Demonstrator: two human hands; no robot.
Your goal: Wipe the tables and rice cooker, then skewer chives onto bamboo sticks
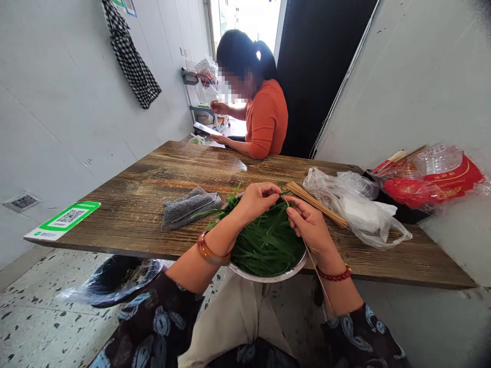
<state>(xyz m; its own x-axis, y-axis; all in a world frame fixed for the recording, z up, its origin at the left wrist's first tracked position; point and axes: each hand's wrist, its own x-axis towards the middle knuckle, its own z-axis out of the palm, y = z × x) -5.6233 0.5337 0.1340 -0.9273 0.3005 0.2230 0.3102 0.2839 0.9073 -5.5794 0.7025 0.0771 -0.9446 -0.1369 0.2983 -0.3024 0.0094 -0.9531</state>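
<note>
Head view | left hand [261, 198] pinching leaf [285, 193] | right hand [311, 226] gripping skewer [315, 266] | greens [264, 244] (in bowl [268, 279]) below both hands

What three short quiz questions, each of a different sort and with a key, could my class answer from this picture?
1. Where does the grey cloth lie, seen from the person's seat?
A) inside the silvery bowl
B) to the left of the bowl
C) to the right of the bowl

2. True or false: the bowl is filled with peeled potatoes.

3. What does the person's right hand hold?

Key:
1. B
2. False; it is full of long green leaves.
3. A thin stick, between thumb and fingers.
</note>
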